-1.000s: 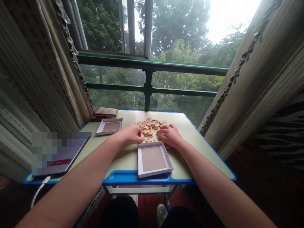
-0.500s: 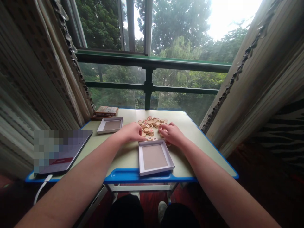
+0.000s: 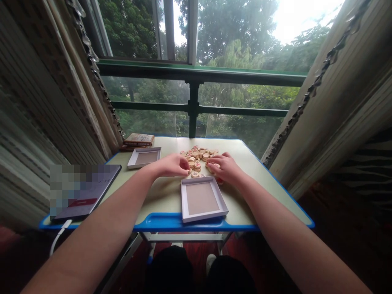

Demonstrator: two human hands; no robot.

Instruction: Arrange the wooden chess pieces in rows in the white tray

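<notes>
Round wooden Chinese chess pieces (image 3: 200, 155) with red and dark characters lie in a loose pile on the pale table. At the pile's near left side my left hand (image 3: 175, 165) is closed in a pinch, with a piece at its fingertips. My right hand (image 3: 227, 168) curls over the pile's right side, its fingers bent around a piece; other pieces there are partly hidden beneath it. Just in front of both hands sits a shallow white cardboard box half (image 3: 184, 204) with a bare grey-brown bottom.
A second shallow box half (image 3: 132, 164) lies at the back left, beside a stack of books or boxes (image 3: 139, 140). A laptop-like device (image 3: 104, 183) with a white cable (image 3: 61, 234) occupies the left corner. The blue table edge (image 3: 284, 192) runs along the right; curtains flank the window.
The view has shifted slightly. My left thumb and fingers have drawn together at the near left pieces. My right fingers have curled more over the pieces under them.
</notes>
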